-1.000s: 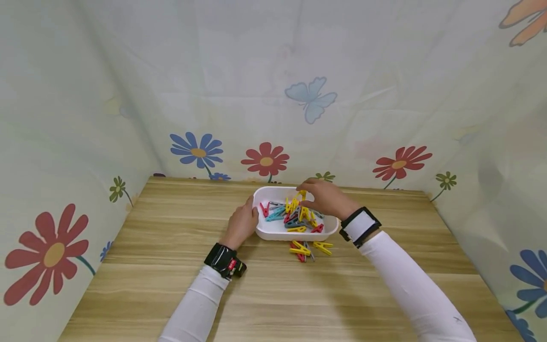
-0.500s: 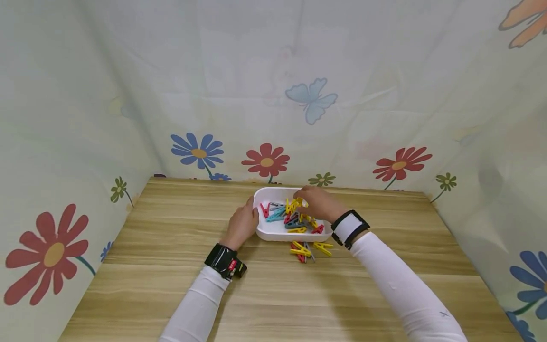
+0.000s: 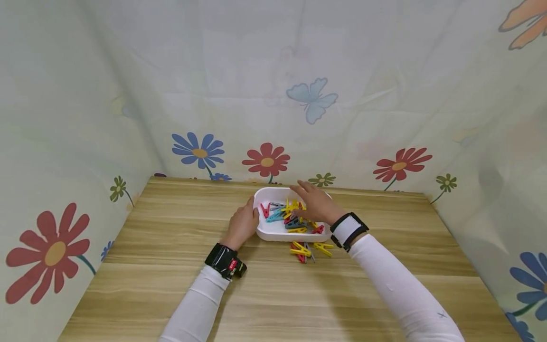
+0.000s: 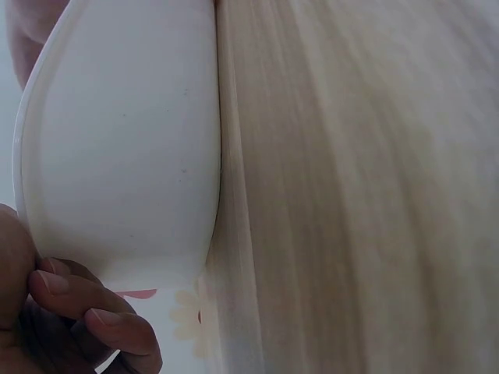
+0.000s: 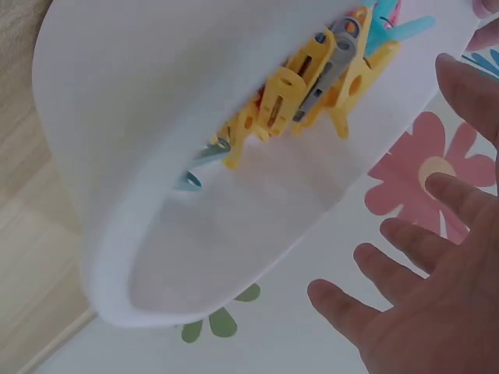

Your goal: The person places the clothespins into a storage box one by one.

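A white plastic tray (image 3: 273, 236) sits on the table with a heap of plastic clothespins (image 5: 281, 101) in yellow, blue, grey and red. My left hand (image 3: 241, 223) grips its left end; the left wrist view has the thumb by the rim and curled fingers (image 4: 109, 327) against the outer wall (image 4: 125, 140). Over the right part of the tray is my right hand (image 3: 318, 203), fingers spread and holding nothing. The right wrist view shows its fingertips (image 5: 370, 253) apart, beside the far rim. Part of the heap is hidden behind this hand in the head view.
Just in front of the tray, several clothespins lie on the wooden table (image 3: 273, 294): a yellow one (image 3: 301, 249) across red and grey ones, and another yellow one (image 3: 323, 248) to the right. A flower-printed cloth (image 3: 239, 95) stands behind and on both sides.
My right hand has moved a little left and down, let go of a yellow clothespin onto the heap, and spread its fingers. My left hand has stayed on the tray's end.
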Demonstrator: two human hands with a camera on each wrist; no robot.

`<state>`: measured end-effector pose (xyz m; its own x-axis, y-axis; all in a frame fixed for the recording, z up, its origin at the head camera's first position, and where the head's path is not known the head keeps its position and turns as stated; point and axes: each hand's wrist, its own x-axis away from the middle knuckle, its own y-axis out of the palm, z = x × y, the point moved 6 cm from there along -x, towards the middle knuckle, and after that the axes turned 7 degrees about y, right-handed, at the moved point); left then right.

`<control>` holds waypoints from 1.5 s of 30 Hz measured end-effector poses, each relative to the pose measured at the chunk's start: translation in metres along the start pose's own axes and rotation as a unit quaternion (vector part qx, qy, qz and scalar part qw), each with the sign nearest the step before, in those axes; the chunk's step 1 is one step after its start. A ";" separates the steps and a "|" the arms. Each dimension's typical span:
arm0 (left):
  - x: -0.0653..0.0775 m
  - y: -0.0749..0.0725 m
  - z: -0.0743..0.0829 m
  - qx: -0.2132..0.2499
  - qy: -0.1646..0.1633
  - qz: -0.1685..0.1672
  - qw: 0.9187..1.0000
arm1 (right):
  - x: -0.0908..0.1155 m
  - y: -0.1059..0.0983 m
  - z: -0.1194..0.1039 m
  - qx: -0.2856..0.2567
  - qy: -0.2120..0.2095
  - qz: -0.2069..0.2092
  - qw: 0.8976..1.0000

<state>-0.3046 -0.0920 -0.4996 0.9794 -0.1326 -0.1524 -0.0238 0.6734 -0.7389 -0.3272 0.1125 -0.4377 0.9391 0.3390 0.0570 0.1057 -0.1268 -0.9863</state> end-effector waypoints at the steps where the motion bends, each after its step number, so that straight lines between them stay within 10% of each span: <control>1: 0.000 0.000 0.000 0.001 0.000 0.000 1.000 | 0.002 -0.003 0.000 0.000 -0.002 0.003 1.000; 22: -0.001 0.000 0.000 0.007 0.002 0.002 1.000 | 0.100 -0.046 -0.006 0.001 -0.081 0.111 0.991; 45: 0.002 -0.006 0.003 -0.021 0.032 0.035 0.999 | 0.167 0.017 -0.008 0.010 -0.079 0.004 0.997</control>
<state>-0.3023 -0.0941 -0.4937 0.9600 -0.1342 -0.2459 -0.1016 0.6512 -0.7521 -0.1661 0.1591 -0.4435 0.8768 0.4802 0.0266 0.0907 -0.1108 -0.9897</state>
